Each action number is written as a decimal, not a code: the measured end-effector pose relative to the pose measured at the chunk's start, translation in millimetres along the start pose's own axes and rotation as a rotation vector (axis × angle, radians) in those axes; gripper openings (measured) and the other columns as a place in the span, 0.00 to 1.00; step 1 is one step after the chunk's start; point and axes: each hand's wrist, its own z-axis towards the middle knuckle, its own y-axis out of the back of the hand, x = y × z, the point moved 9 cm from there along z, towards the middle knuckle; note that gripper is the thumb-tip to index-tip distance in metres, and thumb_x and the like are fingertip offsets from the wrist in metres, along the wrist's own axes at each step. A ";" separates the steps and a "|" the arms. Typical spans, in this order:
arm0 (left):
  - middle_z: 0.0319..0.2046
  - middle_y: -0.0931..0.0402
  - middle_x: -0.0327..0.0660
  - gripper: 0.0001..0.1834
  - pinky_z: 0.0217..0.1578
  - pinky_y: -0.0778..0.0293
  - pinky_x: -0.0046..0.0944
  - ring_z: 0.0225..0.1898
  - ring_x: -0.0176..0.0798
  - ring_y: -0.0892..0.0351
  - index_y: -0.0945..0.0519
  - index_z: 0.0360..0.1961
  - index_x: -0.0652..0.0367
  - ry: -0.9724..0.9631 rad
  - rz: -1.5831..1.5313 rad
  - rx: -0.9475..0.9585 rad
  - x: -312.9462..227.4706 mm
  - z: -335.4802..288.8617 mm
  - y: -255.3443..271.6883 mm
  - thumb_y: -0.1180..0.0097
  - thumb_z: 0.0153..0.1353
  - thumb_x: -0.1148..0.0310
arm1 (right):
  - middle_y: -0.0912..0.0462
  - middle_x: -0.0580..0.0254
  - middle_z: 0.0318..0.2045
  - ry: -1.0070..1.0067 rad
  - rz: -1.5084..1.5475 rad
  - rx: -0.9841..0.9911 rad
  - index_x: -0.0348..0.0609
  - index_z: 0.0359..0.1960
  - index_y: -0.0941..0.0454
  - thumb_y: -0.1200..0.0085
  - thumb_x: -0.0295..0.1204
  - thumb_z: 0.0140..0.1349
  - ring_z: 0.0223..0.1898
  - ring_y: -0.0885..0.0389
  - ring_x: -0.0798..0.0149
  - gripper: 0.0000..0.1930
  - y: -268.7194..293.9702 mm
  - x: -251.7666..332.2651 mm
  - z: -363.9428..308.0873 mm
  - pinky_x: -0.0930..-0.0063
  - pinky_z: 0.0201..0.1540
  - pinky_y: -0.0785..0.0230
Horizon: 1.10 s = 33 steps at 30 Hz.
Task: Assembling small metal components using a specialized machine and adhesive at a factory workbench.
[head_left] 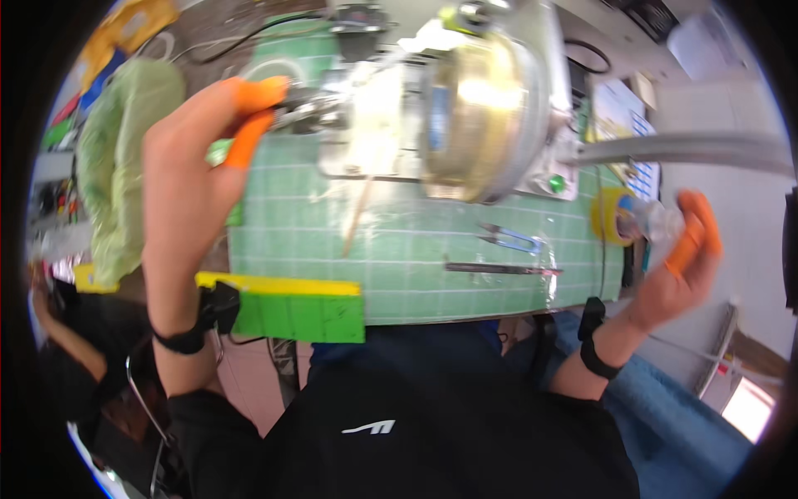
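Note:
My left hand [195, 166], with orange finger covers, pinches a small shiny metal part [295, 108] at the left end of the machine. The part is blurred and its exact kind is unclear. Beside the machine's metal plate [378, 125] is a large round brass-coloured wheel [474, 116], also blurred. Off to the right, my right hand [677, 274] has its orange-covered fingers closed together. They are close to the clear top [661, 222] of a yellow bottle [613, 216]; whether they touch it, or what they hold, cannot be made out.
On the green gridded mat [399, 291] lie blue-handled thread snips [511, 239], dark tweezers [499, 269] and a thin wooden stick [358, 216]. A grey bar [682, 151] extends right from the machine. A light-green covered bundle [125, 166] is at left. A yellow-green block [291, 308] sits at the front edge.

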 end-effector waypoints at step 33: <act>0.65 0.30 0.56 0.24 0.67 0.38 0.43 0.66 0.50 0.31 0.32 0.68 0.65 -0.636 -0.661 0.443 -60.8 74.2 -24.8 0.57 0.76 0.65 | 0.31 0.71 0.34 -0.775 1.156 0.316 0.45 0.51 0.30 0.54 0.31 0.78 0.32 0.37 0.77 0.06 -279.2 91.5 -113.1 0.78 0.38 0.39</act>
